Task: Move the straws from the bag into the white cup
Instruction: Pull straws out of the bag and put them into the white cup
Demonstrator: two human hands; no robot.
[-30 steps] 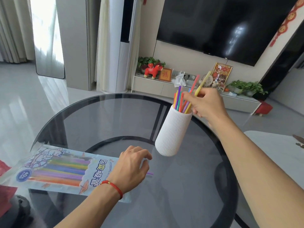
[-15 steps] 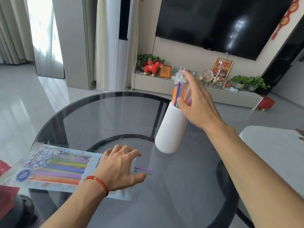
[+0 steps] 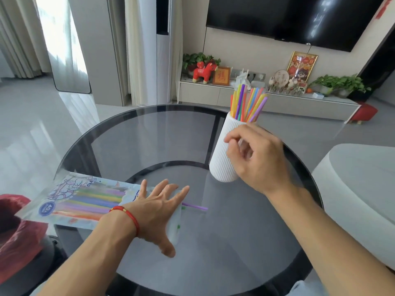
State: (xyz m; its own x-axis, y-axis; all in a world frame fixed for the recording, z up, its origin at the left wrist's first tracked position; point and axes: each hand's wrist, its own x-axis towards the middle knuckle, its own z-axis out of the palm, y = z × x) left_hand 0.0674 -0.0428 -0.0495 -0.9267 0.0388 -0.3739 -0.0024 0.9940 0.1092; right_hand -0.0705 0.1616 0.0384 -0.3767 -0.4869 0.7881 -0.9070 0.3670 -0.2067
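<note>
A ribbed white cup (image 3: 222,152) stands on the round glass table (image 3: 235,242) with several coloured straws (image 3: 248,103) sticking out of its top. A clear printed straw bag (image 3: 81,199) lies flat at the table's left side with more coloured straws inside. My left hand (image 3: 156,210) lies flat with spread fingers on the bag's open end. A purple straw (image 3: 195,206) pokes out of the bag past my fingers. My right hand (image 3: 256,157) hovers in front of the cup, fingers loosely curled, holding nothing.
A red object (image 3: 15,227) sits low at the left beside the table. A white rounded seat (image 3: 363,195) stands to the right. A low TV cabinet (image 3: 267,101) with ornaments and plants runs along the far wall.
My right hand let go of the straws at the cup's top and came down and toward me, in front of the cup. My left hand flattened onto the bag.
</note>
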